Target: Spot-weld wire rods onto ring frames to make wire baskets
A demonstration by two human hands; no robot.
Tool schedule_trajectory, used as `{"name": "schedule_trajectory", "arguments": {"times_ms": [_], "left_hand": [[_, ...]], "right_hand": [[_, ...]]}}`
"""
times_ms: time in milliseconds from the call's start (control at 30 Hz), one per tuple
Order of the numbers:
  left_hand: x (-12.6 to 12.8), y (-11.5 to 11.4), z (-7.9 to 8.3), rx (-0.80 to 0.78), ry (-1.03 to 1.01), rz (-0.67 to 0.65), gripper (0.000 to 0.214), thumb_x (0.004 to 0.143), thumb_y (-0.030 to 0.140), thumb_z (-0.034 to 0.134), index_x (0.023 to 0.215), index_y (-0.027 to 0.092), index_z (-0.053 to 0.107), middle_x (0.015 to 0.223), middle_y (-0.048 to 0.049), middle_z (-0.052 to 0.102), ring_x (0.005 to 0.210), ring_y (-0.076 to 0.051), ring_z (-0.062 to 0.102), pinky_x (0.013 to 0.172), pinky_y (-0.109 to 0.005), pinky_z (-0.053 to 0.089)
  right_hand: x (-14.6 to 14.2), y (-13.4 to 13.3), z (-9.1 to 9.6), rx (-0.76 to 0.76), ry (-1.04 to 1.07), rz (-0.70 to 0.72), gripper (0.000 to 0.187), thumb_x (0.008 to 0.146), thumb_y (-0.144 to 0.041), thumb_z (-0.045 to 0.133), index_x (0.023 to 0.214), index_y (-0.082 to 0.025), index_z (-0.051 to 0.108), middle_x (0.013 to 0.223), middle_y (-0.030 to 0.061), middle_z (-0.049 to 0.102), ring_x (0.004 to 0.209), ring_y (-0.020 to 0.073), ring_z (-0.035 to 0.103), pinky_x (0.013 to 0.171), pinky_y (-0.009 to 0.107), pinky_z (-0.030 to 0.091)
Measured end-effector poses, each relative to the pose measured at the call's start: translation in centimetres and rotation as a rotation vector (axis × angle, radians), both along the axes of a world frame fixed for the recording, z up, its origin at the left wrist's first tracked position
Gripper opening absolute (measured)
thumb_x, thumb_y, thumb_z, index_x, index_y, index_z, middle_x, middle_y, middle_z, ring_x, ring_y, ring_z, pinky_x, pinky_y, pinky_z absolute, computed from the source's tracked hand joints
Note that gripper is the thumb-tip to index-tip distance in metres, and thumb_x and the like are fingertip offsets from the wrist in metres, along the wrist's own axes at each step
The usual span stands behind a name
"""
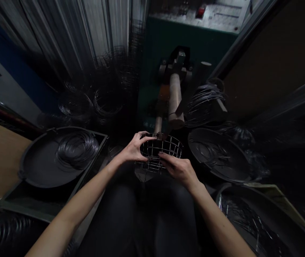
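Observation:
A round wire basket [165, 148] sits in front of me, just below the copper-coloured cylindrical arm [175, 103] of a green machine. My left hand [135, 148] grips the basket's left rim, fingers curled over the top wire. From the near right side my right hand [178, 167] holds the basket, with its fingers pressed against the wire wall. The basket's rim touches or nearly touches the lower small rod [158, 125] of the machine.
A dark round tray [38, 171] at left holds a coil of wire rings [76, 150]. Another dark tray [222, 164] with wire pieces lies at right. More wire coils [206, 103] hang beside the machine, and stacked wire rings [106, 100] stand behind.

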State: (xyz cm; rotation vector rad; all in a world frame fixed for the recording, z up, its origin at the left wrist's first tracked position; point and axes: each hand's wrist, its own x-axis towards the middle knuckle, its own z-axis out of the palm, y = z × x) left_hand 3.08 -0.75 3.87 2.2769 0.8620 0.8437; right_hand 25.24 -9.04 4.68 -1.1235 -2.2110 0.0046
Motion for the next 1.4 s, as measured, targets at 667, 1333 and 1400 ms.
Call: {"name": "schedule_trajectory", "arguments": {"times_ms": [667, 1333, 1400], "left_hand": [[0.4, 2.9, 0.4, -0.017, -0.005, 0.029, 0.071, 0.054, 0.033, 0.083, 0.120, 0.021, 0.057, 0.126, -0.0098, 0.043, 0.123, -0.029, 0.042, 0.107, -0.044, 0.036], [0.8, 6.5, 1.0, -0.118, -0.016, 0.050, 0.072, 0.053, 0.031, 0.083, 0.120, 0.021, 0.057, 0.126, -0.0098, 0.043, 0.123, -0.027, 0.044, 0.109, -0.043, 0.034], [0.9, 6.6, 1.1, -0.113, -0.010, 0.037, 0.072, 0.054, 0.033, 0.083, 0.120, 0.020, 0.058, 0.126, -0.0101, 0.044, 0.122, -0.027, 0.045, 0.108, -0.043, 0.034]], "right_hand": [[-1.0, 0.0, 1.3, -0.017, 0.156, -0.516, 0.045, 0.091, -0.056, 0.043, 0.076, -0.018, 0.063, 0.075, 0.0035, 0.057, 0.060, 0.0118, 0.051, 0.054, 0.024, 0.037], [-0.8, 4.5, 1.0, -0.131, 0.373, -0.538, 0.046, 0.081, -0.061, 0.051, 0.072, -0.018, 0.065, 0.069, 0.0017, 0.054, 0.057, 0.0126, 0.046, 0.057, 0.026, 0.037], [-0.9, 4.5, 1.1, -0.148, 0.377, -0.550, 0.045, 0.080, -0.060, 0.053, 0.073, -0.018, 0.066, 0.070, 0.0019, 0.054, 0.056, 0.0125, 0.046, 0.058, 0.027, 0.039]]}}
